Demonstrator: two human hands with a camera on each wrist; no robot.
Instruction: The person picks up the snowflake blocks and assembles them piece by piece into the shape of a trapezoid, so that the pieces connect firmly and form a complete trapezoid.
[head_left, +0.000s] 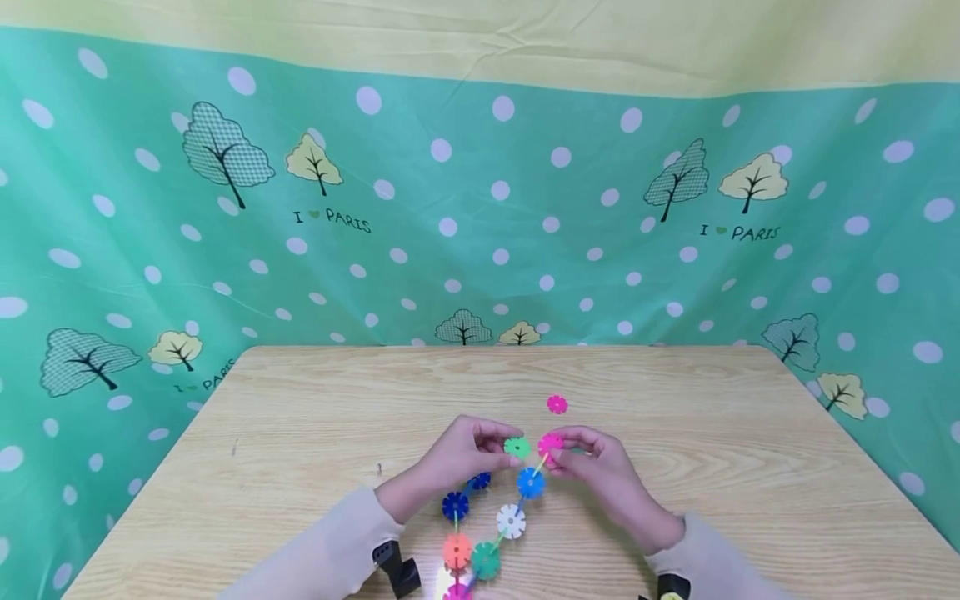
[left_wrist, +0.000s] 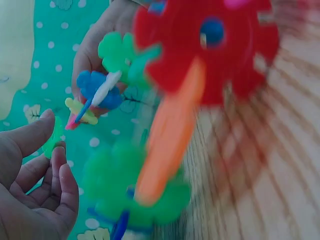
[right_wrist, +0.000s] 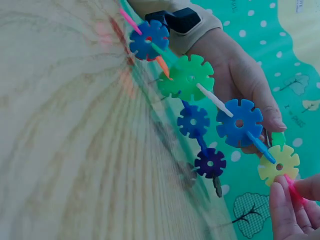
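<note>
Notched plastic discs, slotted together edge to edge, form a chain below both hands. It includes a blue disc (head_left: pixel 531 482), a white disc (head_left: pixel 512 521), an orange disc (head_left: pixel 457 551) and a dark blue disc (head_left: pixel 455 505). My left hand (head_left: pixel 467 452) pinches a single green disc (head_left: pixel 517 447) between thumb and fingers. Opposite it, my right hand (head_left: pixel 603 467) pinches a pink disc (head_left: pixel 551 445) at the chain's end, next to a yellow disc (right_wrist: pixel 279 166). A small gap separates the green and pink discs. Large in the left wrist view is a red disc (left_wrist: pixel 240 45).
A loose pink disc (head_left: pixel 557 404) lies on the wooden table (head_left: pixel 315 400) beyond the hands. Green dotted cloth (head_left: pixel 525 275) hangs behind the table and at its sides. Each wrist wears a black strap (head_left: pixel 396 568).
</note>
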